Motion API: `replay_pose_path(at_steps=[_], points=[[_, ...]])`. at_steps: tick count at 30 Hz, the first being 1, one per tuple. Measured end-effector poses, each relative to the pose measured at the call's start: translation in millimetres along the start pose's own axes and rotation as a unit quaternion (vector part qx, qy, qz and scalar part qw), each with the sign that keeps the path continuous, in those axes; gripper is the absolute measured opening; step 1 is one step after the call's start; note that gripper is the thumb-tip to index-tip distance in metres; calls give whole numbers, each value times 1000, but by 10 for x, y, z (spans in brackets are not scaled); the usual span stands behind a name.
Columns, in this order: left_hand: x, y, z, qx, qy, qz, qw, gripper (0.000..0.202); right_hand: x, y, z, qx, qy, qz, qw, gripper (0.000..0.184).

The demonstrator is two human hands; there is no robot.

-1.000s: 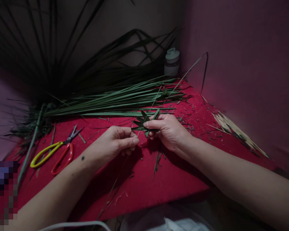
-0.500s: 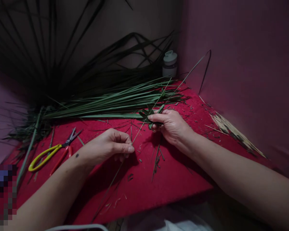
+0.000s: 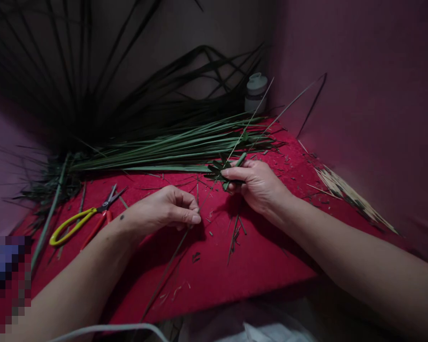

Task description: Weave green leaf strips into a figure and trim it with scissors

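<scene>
My right hand (image 3: 260, 185) is closed round a small folded piece of green palm leaf (image 3: 217, 167), with pointed ends fanning out to the left of the thumb. A thin leaf strip (image 3: 250, 121) rises from that piece towards the bottle. Lower on the left, the fingertips of my left hand (image 3: 176, 207) are pinched on a thin leaf strand (image 3: 171, 261) that trails down to the table's front edge. Whether strip and strand are one length cannot be made out at the folded piece. Left of my wrist lie scissors (image 3: 102, 206) with one yellow and one red handle, blades apart.
Long green leaves (image 3: 157, 152) lie across the back of the red table cloth (image 3: 264, 270), dark fronds behind. A white-lidded bottle (image 3: 256, 92) stands at the back. Pale thin sticks (image 3: 356, 199) lie along the right edge. Leaf scraps are scattered about. A white cable (image 3: 110, 327) crosses the front.
The view has shifted slightly, so most things appear further right. The thin strip's tip now reaches higher and further beyond the folded leaf piece. Both hands keep their grip.
</scene>
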State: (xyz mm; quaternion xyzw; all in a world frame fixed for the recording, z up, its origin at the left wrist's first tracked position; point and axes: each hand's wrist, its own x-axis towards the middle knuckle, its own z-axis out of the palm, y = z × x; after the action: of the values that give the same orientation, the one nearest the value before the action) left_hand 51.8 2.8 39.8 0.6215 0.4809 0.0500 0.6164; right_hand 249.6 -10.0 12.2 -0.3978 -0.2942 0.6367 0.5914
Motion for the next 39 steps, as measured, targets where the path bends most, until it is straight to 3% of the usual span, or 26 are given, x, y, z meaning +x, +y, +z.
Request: replay_pose_path(at_steps=[9,14,16,25,31,39], points=[[27,-13,133,-90,72,34,993,18,-129,142,74,-68,-99,51,991,11],[-11,-17,-11,-30,-23,-11,999,20,-3,54,-14,-29,-39,-10,999,16],[-14,-23,-26,-24,-37,-11,999,19,30,27,-44,-18,-37,-18,999,17],[-2,-31,100,-98,25,62,993,16,-140,137,82,-77,-93,60,991,11],[-7,-24,61,-51,-26,10,998,18,-53,58,3,-61,-49,7,997,15],[-3,-39,126,-88,35,52,994,15,-144,119,75,-79,-74,42,993,12]])
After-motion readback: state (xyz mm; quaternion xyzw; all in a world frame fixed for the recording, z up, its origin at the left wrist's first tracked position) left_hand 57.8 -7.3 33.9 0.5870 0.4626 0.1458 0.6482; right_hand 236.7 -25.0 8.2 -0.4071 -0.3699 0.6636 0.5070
